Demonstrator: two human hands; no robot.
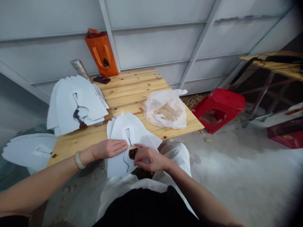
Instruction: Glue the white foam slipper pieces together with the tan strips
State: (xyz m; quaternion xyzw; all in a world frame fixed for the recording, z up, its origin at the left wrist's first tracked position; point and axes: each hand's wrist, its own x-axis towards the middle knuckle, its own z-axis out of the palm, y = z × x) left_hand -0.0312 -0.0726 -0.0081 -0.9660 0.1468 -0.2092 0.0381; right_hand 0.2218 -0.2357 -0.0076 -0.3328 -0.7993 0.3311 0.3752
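Note:
A stack of white sheets [137,127] cut in a rounded shape lies at the table's front edge, partly overhanging toward my lap. The top sheet has a pale strip [133,134] framing a narrow slot, with a wavy-edged opening below it. My left hand [112,148] rests flat on the left side, fingers stretched out and together near the slot's lower end. On the right side, my right hand [148,159] has its index finger extended on the sheet and the other fingers curled at the opening's edge. The hand covers part of the sheet there.
A larger white stack [63,107] stands at the table's left, with another sheet pile [30,149] beyond that edge. On the wooden table [132,91] are a plastic bag [165,108] of tan pieces, a phone [101,79] and an orange bag [103,55]. A red stool [219,107] stands right.

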